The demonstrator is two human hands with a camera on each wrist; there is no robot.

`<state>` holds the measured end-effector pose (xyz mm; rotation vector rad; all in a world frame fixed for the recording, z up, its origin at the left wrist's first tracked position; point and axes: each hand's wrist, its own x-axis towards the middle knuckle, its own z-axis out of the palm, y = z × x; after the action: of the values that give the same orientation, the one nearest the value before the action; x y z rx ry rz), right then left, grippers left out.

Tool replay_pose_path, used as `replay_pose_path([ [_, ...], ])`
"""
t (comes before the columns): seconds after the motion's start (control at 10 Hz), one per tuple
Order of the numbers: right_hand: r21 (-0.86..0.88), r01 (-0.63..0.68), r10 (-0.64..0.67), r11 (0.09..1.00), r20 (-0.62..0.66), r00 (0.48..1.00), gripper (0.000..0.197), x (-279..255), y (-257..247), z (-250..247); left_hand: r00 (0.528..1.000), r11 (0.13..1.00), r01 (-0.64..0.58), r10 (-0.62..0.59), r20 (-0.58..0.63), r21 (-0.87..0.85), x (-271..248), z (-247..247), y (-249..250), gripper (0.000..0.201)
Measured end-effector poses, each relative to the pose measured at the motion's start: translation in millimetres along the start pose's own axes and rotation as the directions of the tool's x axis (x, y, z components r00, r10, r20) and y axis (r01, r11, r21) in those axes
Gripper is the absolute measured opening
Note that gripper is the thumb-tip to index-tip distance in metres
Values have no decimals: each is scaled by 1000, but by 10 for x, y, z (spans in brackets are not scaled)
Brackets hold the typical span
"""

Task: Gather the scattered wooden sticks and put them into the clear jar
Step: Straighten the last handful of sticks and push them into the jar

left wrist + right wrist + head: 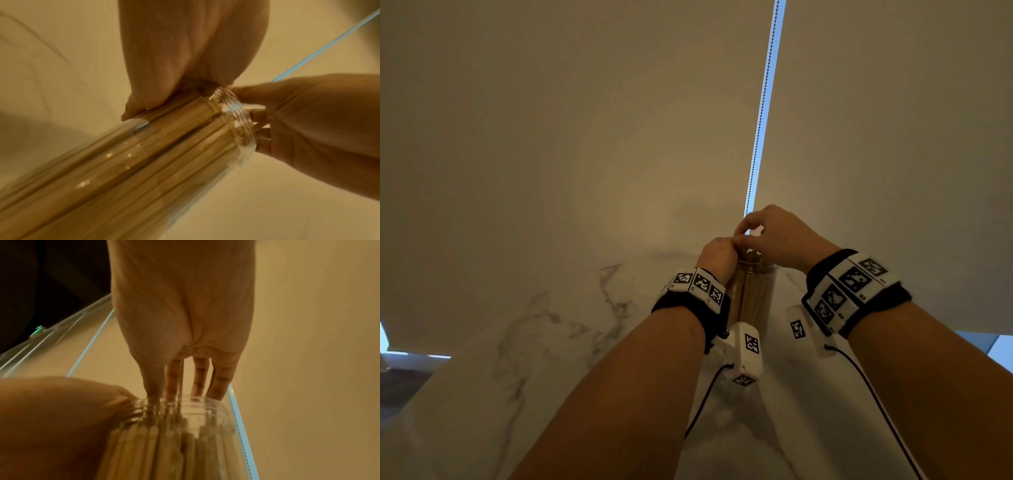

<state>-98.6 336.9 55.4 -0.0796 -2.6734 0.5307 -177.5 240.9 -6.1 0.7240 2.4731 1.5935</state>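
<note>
Jar (pixel 144 162) sticks (pixel 205 129): left wrist clear; head: hands (pixel 717 255) cover neck

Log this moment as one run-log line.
left hand: grips clear plastic jar neck | right hand: fingers at mouth, feeding thin wooden sticks | jar: nearly full

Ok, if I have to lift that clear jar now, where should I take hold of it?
Probably the smooth wall of the clear jar just below the threaded neck, coming from the left side, where the left hand already grips it. The jar stands upright, packed with wooden sticks, and the right hand is at the open mouth, so the top is blocked.
</note>
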Motion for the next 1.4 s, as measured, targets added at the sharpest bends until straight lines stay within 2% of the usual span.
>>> replay_pose_path([
  [0.1, -94, -6, 11, 996, 56, 998, 11, -30, 48, 95, 998, 997, 54, -55, -16, -57, 33, 32, -12, 36],
  [0.2, -47, -4, 6, 999, 41, 999, 16, -46, 34, 95, 998, 974, 55, -52, 21, -218, 41, 52, -63, 39],
  [0.3, -76, 12, -9, 997, 39, 999, 9, -31, -5, 23, 991, 942, 136, -132, 32, -308, 96, 92, -106, 41],
  [0.4, -135, 25, -26, 991, -10, 1000, 14, -50, -5, -45, 989, 909, 149, -145, 39, -389, 149, 109, -163, 53],
  [0.5, -274, 18, -2, 962, 60, 998, 14, -75, 18, -4, 983, 856, 175, -178, 40, -486, 134, 98, -155, 51],
  [0.6, -268, 14, 1, 963, 54, 999, 9, -46, 28, 59, 983, 843, 178, -178, 49, -507, 88, 93, -136, 55],
  [0.7, -112, -18, 17, 994, -6, 1000, 23, -50, -10, -55, 981, 827, 188, -182, 63, -530, 108, 71, -164, 49],
  [0.8, -171, -32, 49, 985, 96, 994, 10, -91, -52, -215, 982, 852, 185, -182, 53, -490, 157, 79, -170, 55],
  [0.9, -337, -31, 95, 941, 176, 980, 14, -74, -71, -191, 986, 901, 163, -156, 52, -402, 185, 110, -175, 48],
  [1.0, -366, -24, 90, 930, 165, 982, 12, -44, -108, -124, 989, 908, 147, -142, 41, -391, 148, 104, -157, 45],
  [1.1, -297, -21, 44, 955, 71, 996, 12, 12, -114, -84, 991, 907, 129, -131, 23, -400, 161, 73, -192, 44],
  [1.2, -195, 25, -15, 980, 54, 998, 13, 25, -105, 20, 993, 903, 113, -119, 11, -414, 175, 80, -219, 46],
  [1.3, -257, 31, -11, 966, 79, 997, 10, 46, -46, 110, 994, 933, 105, -105, 18, -345, 209, 126, -244, 43],
  [1.4, -353, 10, 25, 935, 93, 995, 25, 82, 0, 98, 998, 962, 65, -67, 4, -267, 189, 124, -228, 38],
])
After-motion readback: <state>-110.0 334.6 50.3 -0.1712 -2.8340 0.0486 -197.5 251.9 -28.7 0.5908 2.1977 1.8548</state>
